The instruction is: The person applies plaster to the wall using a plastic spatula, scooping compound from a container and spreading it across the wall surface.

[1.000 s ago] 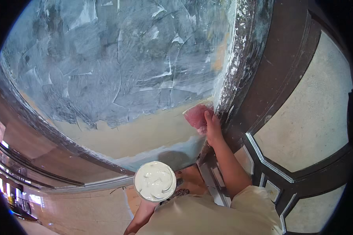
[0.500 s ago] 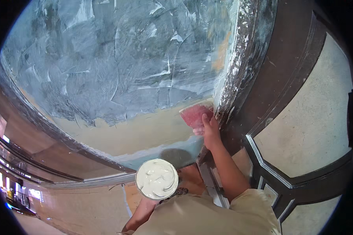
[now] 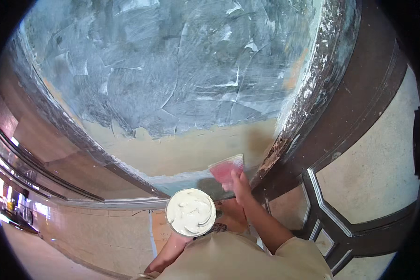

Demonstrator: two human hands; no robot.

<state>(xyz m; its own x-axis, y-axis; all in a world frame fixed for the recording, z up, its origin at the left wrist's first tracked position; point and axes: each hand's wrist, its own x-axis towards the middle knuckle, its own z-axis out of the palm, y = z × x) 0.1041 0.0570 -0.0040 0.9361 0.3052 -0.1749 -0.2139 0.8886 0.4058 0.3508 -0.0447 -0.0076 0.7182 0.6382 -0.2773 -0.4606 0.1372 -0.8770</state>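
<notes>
My right hand [image 3: 238, 183] grips a flat red plastic scraper [image 3: 225, 169] and presses it against the lower, bare tan strip of a wall panel [image 3: 186, 154]. Most of that panel above is covered with streaky grey-blue plaster [image 3: 172, 74]. My left hand [image 3: 172, 240] holds up a round tub of white putty [image 3: 190, 212] from below, just left of the scraper; the hand itself is mostly hidden under the tub.
A dark brown wooden frame [image 3: 340, 107] spattered with plaster borders the panel on the right. A dark moulding with white-edged geometric panels [image 3: 331, 219] lies lower right. A brown curved trim [image 3: 56, 140] runs along the left, with a pale floor [image 3: 79, 238] below.
My right hand has slid the scraper down the wall and a little left, from beside the frame to just above the tub. The tub has stayed about level.
</notes>
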